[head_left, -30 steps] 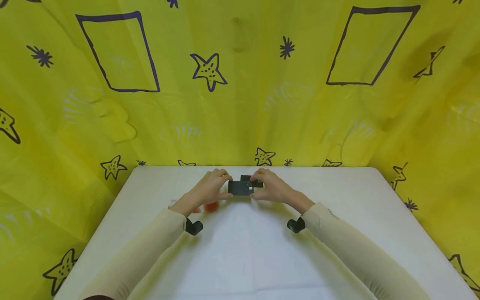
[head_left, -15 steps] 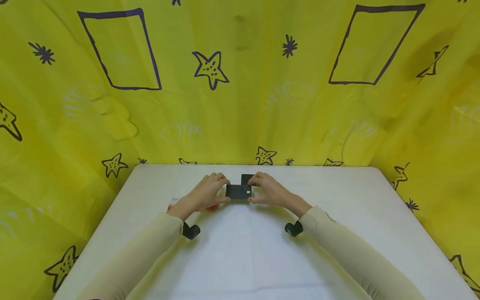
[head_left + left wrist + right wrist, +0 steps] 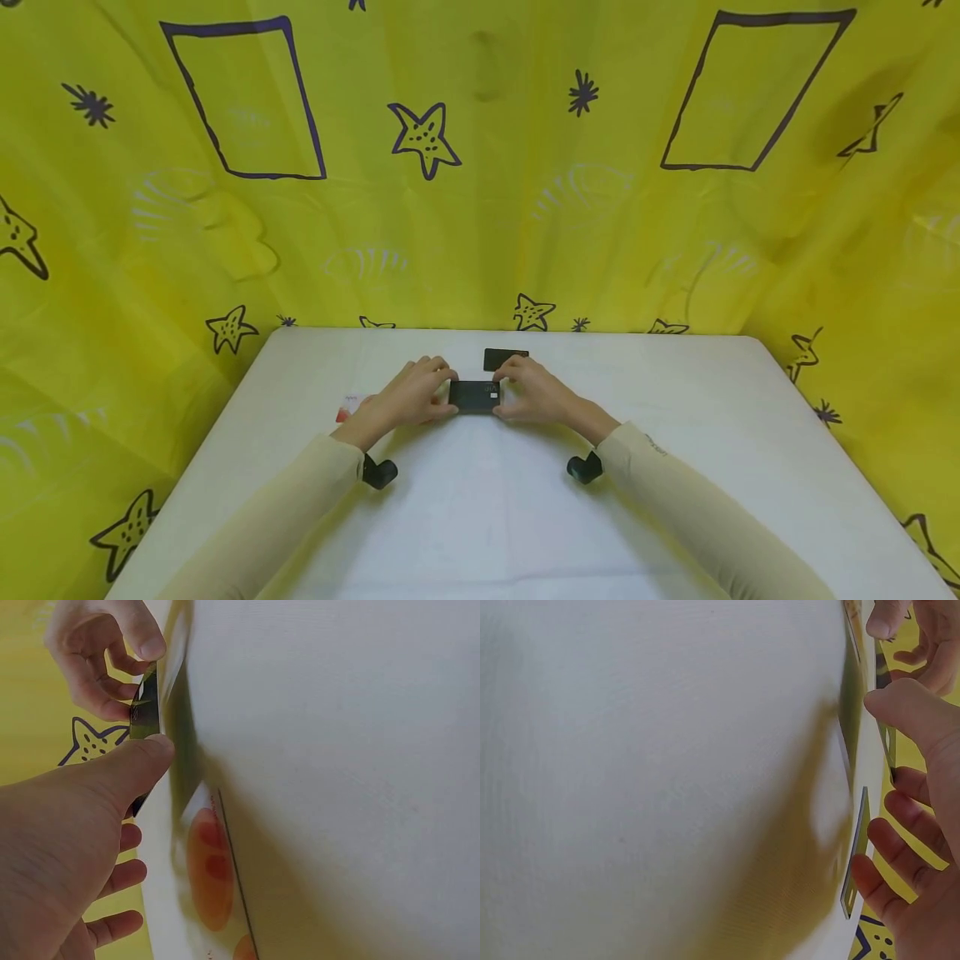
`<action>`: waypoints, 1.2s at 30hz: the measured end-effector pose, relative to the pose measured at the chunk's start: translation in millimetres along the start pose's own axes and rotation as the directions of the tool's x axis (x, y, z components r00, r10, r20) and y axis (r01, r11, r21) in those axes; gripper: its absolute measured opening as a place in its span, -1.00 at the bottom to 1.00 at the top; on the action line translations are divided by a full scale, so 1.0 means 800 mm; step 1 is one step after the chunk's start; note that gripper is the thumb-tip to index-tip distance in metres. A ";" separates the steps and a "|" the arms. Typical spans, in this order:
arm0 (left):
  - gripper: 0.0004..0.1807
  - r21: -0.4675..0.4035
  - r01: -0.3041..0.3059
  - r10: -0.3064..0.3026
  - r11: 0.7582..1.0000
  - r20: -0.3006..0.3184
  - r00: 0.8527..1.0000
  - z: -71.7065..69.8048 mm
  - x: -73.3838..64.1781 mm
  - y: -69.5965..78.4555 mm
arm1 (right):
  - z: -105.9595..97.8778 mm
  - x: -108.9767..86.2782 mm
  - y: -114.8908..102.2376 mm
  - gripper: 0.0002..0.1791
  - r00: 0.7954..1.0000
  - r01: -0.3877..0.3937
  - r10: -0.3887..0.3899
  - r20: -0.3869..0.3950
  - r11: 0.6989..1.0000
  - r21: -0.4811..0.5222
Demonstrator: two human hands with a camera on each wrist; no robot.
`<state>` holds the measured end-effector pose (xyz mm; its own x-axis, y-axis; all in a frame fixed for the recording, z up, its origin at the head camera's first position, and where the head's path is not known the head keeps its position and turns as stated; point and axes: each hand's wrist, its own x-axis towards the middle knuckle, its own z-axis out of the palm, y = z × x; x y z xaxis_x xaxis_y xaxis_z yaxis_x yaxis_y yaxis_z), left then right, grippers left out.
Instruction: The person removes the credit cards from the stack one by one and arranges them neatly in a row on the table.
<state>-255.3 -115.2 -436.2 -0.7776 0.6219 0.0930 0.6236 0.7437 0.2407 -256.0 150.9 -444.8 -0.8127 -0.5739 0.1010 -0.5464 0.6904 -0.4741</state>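
Observation:
A dark card (image 3: 474, 397) printed "VIP", with a small light chip-like square near its right end, is held level between both hands. My left hand (image 3: 412, 393) pinches its left end between thumb and fingers. At the opposite end, my right hand (image 3: 536, 392) pinches it likewise. The left wrist view shows this card (image 3: 145, 705) edge-on, lifted off the table. Just beyond my right fingers lies a second black card (image 3: 506, 358), also seen as a thin slab (image 3: 856, 855) in the right wrist view. Partly hidden under my left wrist is a white card with red-orange print (image 3: 349, 408).
A white table (image 3: 480, 517) stretches beneath both arms. Yellow curtains (image 3: 487, 233) with starfish drawings hang along its back and sides. A dark wrist-worn device (image 3: 380, 472) projects inward from the left cuff, and a matching device (image 3: 584, 467) from the right.
Both hands have drawn the held card toward me and slightly left. The second black card, formerly overlapped, now shows almost whole. My left hand and wrist cover the red-printed card differently.

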 end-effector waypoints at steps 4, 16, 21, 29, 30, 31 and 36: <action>-0.46 -0.020 0.003 -0.004 1.000 -0.004 1.000 0.002 -0.005 0.001 | 0.004 -0.001 -0.001 -0.48 1.000 -0.013 0.013 0.011 1.000 0.001; -0.46 -0.014 0.028 -0.027 1.000 0.014 1.000 0.010 -0.011 -0.004 | 0.013 -0.001 -0.004 -0.50 1.000 0.009 -0.009 0.020 1.000 0.002; -0.46 -0.014 0.038 -0.038 0.999 0.026 0.999 0.009 -0.012 -0.004 | 0.015 0.001 -0.004 -0.50 1.000 0.001 -0.001 0.030 1.000 -0.007; -0.47 -0.024 0.075 -0.074 0.997 0.061 0.995 0.007 -0.011 -0.004 | 0.017 0.003 -0.004 -0.51 0.999 -0.015 0.017 0.048 1.000 -0.023; -0.48 -0.029 0.080 -0.078 0.996 0.066 0.995 0.007 -0.011 -0.004 | 0.017 0.004 -0.004 -0.51 0.999 -0.018 0.019 0.050 1.000 -0.025; -0.48 -0.033 0.084 -0.082 0.996 0.070 0.994 0.007 -0.011 -0.004 | 0.017 0.004 -0.005 -0.51 0.998 -0.019 0.021 0.052 0.999 -0.027; -0.50 -0.044 0.090 -0.087 0.995 0.072 0.994 0.007 -0.012 -0.005 | 0.015 0.005 -0.007 -0.51 0.997 -0.031 0.032 0.069 0.999 -0.025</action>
<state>-249.9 -123.2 -443.3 -0.8211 0.5708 0.0018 0.5466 0.7853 0.2907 -253.7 139.4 -452.5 -0.8142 -0.5800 0.0254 -0.5259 0.7184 -0.4554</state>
